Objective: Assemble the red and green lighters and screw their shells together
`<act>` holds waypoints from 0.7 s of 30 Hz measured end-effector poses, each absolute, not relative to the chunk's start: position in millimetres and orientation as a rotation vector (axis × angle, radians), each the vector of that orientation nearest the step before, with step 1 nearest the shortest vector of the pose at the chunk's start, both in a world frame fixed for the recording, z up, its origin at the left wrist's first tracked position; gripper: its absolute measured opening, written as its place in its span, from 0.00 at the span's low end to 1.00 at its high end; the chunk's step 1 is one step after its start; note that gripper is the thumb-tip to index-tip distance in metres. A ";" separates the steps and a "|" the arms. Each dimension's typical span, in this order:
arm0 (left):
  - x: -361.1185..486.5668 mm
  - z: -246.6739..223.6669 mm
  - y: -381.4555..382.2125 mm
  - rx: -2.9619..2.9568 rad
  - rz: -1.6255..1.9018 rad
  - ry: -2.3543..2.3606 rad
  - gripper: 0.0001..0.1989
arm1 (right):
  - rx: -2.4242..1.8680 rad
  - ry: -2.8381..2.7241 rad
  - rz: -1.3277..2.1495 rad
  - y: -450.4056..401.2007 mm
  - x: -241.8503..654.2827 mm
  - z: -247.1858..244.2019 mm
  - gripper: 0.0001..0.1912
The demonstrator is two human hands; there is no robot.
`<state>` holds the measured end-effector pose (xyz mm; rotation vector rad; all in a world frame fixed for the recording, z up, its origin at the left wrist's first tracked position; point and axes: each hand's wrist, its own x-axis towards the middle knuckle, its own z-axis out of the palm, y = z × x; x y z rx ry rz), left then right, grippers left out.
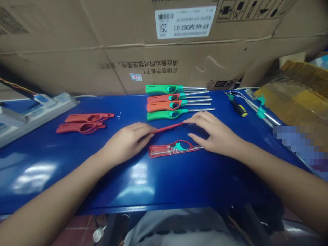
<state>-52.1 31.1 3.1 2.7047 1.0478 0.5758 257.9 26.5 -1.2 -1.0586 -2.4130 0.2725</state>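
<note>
Between my hands, a narrow red plastic lighter casing piece [167, 128] is seen edge-on, its ends at the fingertips of my left hand [126, 141] and my right hand [212, 133]. Just below it, an opened red utility lighter shell [174, 149] lies on the blue table [43, 160], showing a teal part and a metal rod inside. Beyond my hands lie several finished green and orange utility lighters [169, 104], side by side. Two red shell halves [83, 123] lie to the left of my left hand.
A yellow-and-black screwdriver [238, 108] and metal rods with teal parts [261, 111] lie at the table's right end. A white power strip [38, 114] sits at the left. Large cardboard boxes [164, 61] stand behind the table. A blurred patch hides part of the right side.
</note>
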 end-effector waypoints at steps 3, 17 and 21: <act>-47.7 8.6 24.1 2.550 0.663 1.138 0.15 | -1.069 -2.347 0.211 26.2 257.4 -1.4 0.25; -34.4 10.1 11.9 2.042 0.750 1.046 0.20 | -0.955 -2.350 0.272 18.7 254.0 4.1 0.19; -40.8 9.9 12.1 2.528 0.681 0.868 0.13 | -0.920 -2.374 0.372 17.8 251.8 3.4 0.13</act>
